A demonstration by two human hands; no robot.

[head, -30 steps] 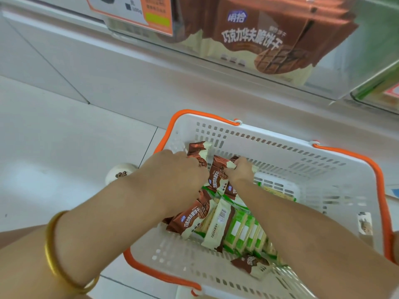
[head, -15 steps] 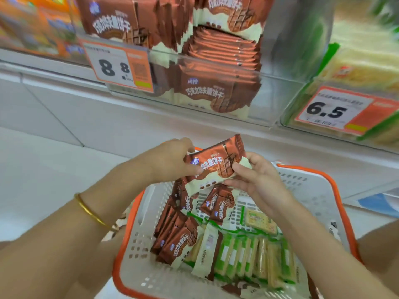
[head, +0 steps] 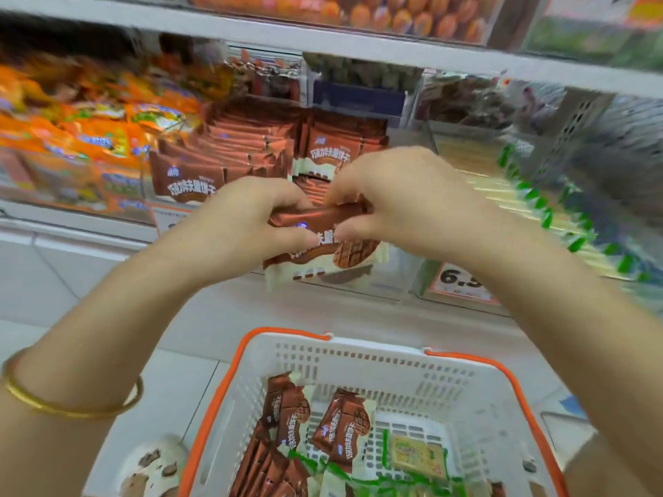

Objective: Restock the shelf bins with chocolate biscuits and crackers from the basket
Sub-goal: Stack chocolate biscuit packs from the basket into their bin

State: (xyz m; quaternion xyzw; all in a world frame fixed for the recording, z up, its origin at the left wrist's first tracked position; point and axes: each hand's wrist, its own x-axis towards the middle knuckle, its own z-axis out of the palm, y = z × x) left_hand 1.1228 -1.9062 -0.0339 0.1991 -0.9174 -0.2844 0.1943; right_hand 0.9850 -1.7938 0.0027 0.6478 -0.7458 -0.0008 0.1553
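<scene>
Head view: a small bundle of chocolate biscuit packs [head: 323, 252] is held up in mid-air, brown and cream wrappers facing me, right in front of the clear shelf bin [head: 380, 281]. How many packs are in the bundle I cannot tell. The left hand [head: 244, 224] grips its left end, thumb across the front and fingers curled over the top. The right hand [head: 405, 202] pinches the top right edge between thumb and fingertips, and partly hides the bin behind it.

Inside that bin stand rows of the same brown packs [head: 222, 156]. To its left lie blurred orange snack bags [head: 89, 138]. To its right is a bin of green-edged cracker packs [head: 531, 202] with a price tag [head: 459, 281] on its front, half covered by the right forearm.

Nearer, low down, sits the white basket [head: 376, 356] with orange handles, holding more brown packs [head: 287, 414] and green cracker packs [head: 416, 453]. A gold bangle [head: 71, 407] circles the left wrist.
</scene>
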